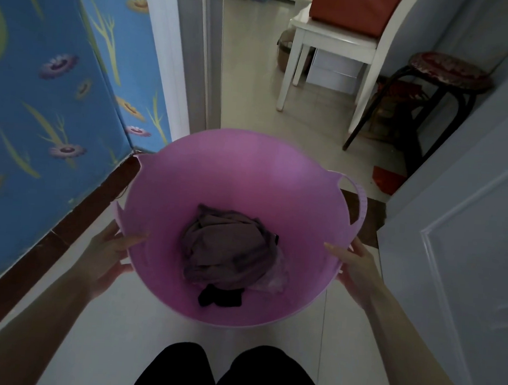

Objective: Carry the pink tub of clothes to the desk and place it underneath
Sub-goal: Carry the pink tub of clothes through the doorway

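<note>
I hold a round pink tub in front of me above the tiled floor. Crumpled purple-brown clothes and a small black garment lie in its bottom. My left hand grips the tub's left rim, thumb inside. My right hand grips the right rim in the same way, just below the tub's loop handle. No desk is plainly visible in the view.
A blue flowered panel lines the left side. An open grey door stands on the right. Ahead through the doorway stand a white chair with an orange cushion and a dark round stool. A red scrap lies on the floor.
</note>
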